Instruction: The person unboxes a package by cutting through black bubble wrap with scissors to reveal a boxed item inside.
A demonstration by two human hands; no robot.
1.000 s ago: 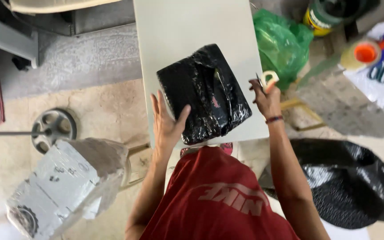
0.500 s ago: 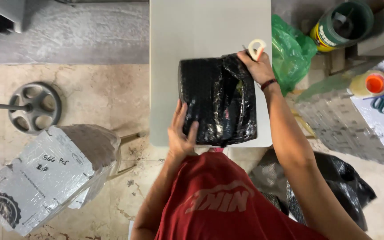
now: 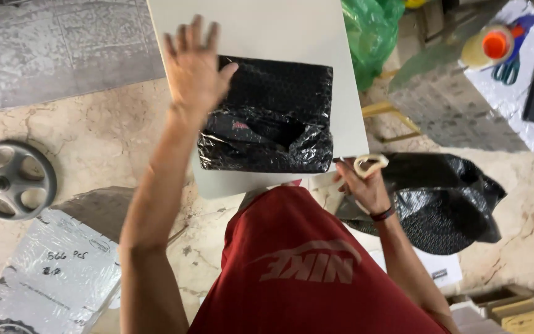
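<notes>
Head view: a black wrapped parcel (image 3: 270,117) is laid with its long axis along the tabletop's (image 3: 267,28) near edge. The left hand (image 3: 194,65) is spread open over its far-left corner; a tape roll (image 3: 370,164) is grasped by the right hand (image 3: 366,185).

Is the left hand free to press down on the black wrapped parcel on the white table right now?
Probably yes. The left hand is open and empty, spread at the black wrapped parcel's upper left corner, with nothing between them. The right hand holds a tape roll off to the side.

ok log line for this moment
left hand: open, on black wrapped parcel | right hand: holds tape roll | parcel on white table
</notes>
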